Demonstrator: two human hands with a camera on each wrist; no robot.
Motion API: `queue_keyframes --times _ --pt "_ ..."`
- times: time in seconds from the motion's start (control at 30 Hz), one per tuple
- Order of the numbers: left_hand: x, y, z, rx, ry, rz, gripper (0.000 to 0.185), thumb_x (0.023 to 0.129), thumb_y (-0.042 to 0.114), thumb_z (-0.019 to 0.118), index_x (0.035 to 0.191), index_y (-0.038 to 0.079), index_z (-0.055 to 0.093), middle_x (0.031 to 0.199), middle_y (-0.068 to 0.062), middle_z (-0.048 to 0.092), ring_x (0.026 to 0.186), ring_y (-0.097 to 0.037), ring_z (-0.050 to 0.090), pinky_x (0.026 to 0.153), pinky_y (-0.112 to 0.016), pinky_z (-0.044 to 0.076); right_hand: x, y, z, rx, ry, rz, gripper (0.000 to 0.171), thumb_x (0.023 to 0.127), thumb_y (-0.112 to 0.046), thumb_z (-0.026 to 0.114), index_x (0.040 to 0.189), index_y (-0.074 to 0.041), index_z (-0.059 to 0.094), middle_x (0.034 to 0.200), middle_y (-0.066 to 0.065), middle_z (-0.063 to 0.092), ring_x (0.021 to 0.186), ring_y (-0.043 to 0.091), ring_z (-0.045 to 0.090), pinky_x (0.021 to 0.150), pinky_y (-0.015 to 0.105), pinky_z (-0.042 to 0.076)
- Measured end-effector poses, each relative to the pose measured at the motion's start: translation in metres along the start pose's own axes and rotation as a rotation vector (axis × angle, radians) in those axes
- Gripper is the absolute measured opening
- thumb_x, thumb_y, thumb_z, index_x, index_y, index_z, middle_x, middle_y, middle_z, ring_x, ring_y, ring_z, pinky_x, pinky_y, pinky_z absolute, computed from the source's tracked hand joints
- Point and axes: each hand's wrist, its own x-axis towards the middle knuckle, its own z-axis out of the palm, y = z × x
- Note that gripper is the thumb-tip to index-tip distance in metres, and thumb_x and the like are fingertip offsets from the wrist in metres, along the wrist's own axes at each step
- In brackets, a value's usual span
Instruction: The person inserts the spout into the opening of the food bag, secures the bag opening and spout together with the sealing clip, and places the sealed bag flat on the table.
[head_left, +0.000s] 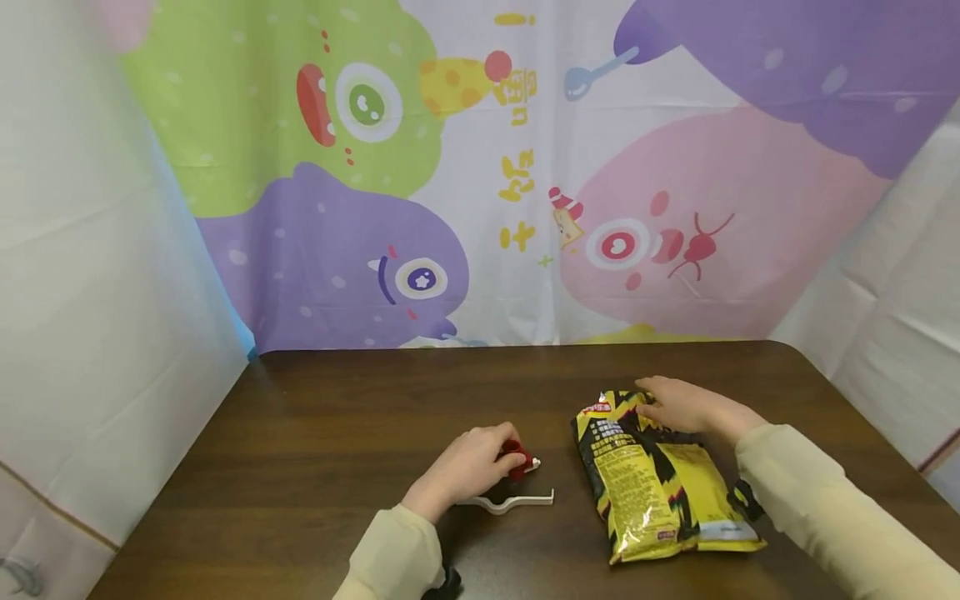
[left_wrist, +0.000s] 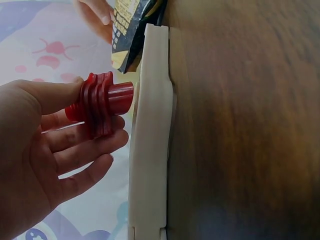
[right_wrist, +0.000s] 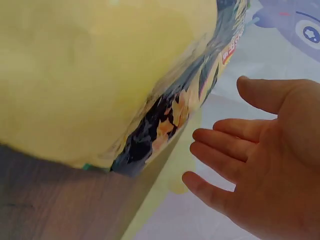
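Observation:
My left hand [head_left: 472, 462] pinches a red ribbed plastic piece with a short tube end [left_wrist: 102, 102] between thumb and fingers, over the table. Just below this hand lies a long white plastic strip [head_left: 517, 502] with a bend in its middle, partly covered by the hand in the head view. To the right, a yellow and black snack bag [head_left: 637, 492] lies on the table, looking puffed up. At the bag's upper right edge is my right hand [head_left: 686, 407]. In the right wrist view its fingers [right_wrist: 220, 155] are spread and hold nothing, apart from the bag's side.
The dark brown wooden table [head_left: 337, 408] reaches back to a hanging cloth [head_left: 510, 292] printed with cartoon monsters. White cloth [head_left: 97, 208] hangs along the left side and more on the right.

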Motion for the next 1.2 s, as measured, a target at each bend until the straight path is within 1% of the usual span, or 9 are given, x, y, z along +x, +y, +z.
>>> queue_keyframes --times 0.2,0.33,0.43,0.5,0.57,0.67,0.8,0.97,1.2 --pt "0.0 0.0 -0.001 -0.017 -0.003 -0.009 0.014 0.091 0.031 0.054 0.097 0.018 0.057 0.076 0.012 0.058 0.066 -0.004 0.051 0.064 -0.023 0.042 0.01 0.003 0.0 0.039 -0.051 -0.024 0.056 0.095 -0.023 0.048 0.134 0.012 0.029 0.136 0.033 0.032 0.123 0.046 0.034 0.097 0.056 0.03" --pt "-0.001 0.0 0.0 -0.011 0.003 -0.01 0.014 0.09 0.031 0.055 0.097 0.018 0.057 0.077 0.012 0.058 0.065 -0.004 0.051 0.064 -0.023 0.042 0.015 0.005 0.001 0.094 -0.078 -0.037 0.053 0.095 -0.018 0.046 0.135 0.012 0.027 0.134 0.033 0.033 0.095 0.033 0.055 0.082 0.045 0.043" --pt "0.0 0.0 0.001 -0.022 -0.001 -0.018 0.015 0.091 0.03 0.054 0.097 0.018 0.057 0.076 0.011 0.058 0.063 -0.004 0.05 0.062 -0.022 0.041 0.018 0.006 0.003 0.144 -0.112 -0.028 0.053 0.096 -0.017 0.044 0.137 0.011 0.025 0.123 0.028 0.043 0.069 0.017 0.053 0.064 0.034 0.043" --pt "0.0 0.0 0.001 -0.033 0.002 -0.021 0.015 0.091 0.03 0.054 0.098 0.017 0.057 0.076 0.011 0.058 0.062 -0.003 0.05 0.061 -0.021 0.041 0.02 0.007 0.004 0.168 -0.126 -0.01 0.053 0.096 -0.016 0.044 0.137 0.01 0.023 0.115 0.024 0.048 0.062 0.017 0.051 0.057 0.032 0.042" --pt "0.0 0.0 0.002 -0.052 0.004 -0.027 0.014 0.091 0.03 0.054 0.098 0.017 0.057 0.076 0.011 0.059 0.061 -0.002 0.051 0.06 -0.021 0.042 0.022 0.009 0.005 0.16 -0.128 0.005 0.053 0.096 -0.016 0.044 0.137 0.01 0.023 0.11 0.022 0.051 0.063 0.019 0.052 0.058 0.033 0.043" --pt "0.0 0.0 0.003 -0.085 0.008 -0.035 0.014 0.092 0.029 0.053 0.097 0.017 0.057 0.076 0.011 0.061 0.059 0.001 0.052 0.058 -0.019 0.042 0.024 0.01 0.005 0.128 -0.098 0.011 0.053 0.095 -0.019 0.046 0.135 0.011 0.027 0.12 0.029 0.047 0.087 0.033 0.057 0.074 0.043 0.047" --pt "0.002 0.001 0.005 -0.114 -0.004 -0.046 0.016 0.092 0.03 0.052 0.099 0.017 0.057 0.076 0.011 0.061 0.059 0.002 0.053 0.058 -0.019 0.042 0.024 0.011 0.003 0.088 -0.044 -0.008 0.053 0.094 -0.023 0.049 0.132 0.011 0.034 0.132 0.034 0.035 0.118 0.045 0.04 0.092 0.054 0.036" --pt "0.003 0.001 0.007 -0.127 -0.018 -0.047 0.018 0.092 0.032 0.051 0.101 0.017 0.057 0.078 0.009 0.062 0.061 0.002 0.054 0.061 -0.02 0.044 0.021 0.015 -0.002 0.098 -0.037 -0.038 0.057 0.093 -0.031 0.051 0.131 0.01 0.037 0.131 0.034 0.037 0.118 0.046 0.039 0.091 0.054 0.037" --pt "0.002 0.003 0.007 -0.108 -0.018 -0.037 0.019 0.092 0.031 0.052 0.103 0.016 0.057 0.081 0.008 0.062 0.063 0.0 0.053 0.063 -0.02 0.044 0.018 0.02 -0.008 0.047 0.039 -0.131 0.044 0.09 -0.035 0.055 0.111 0.003 0.058 0.109 0.023 0.055 0.094 0.033 0.056 0.076 0.044 0.046"
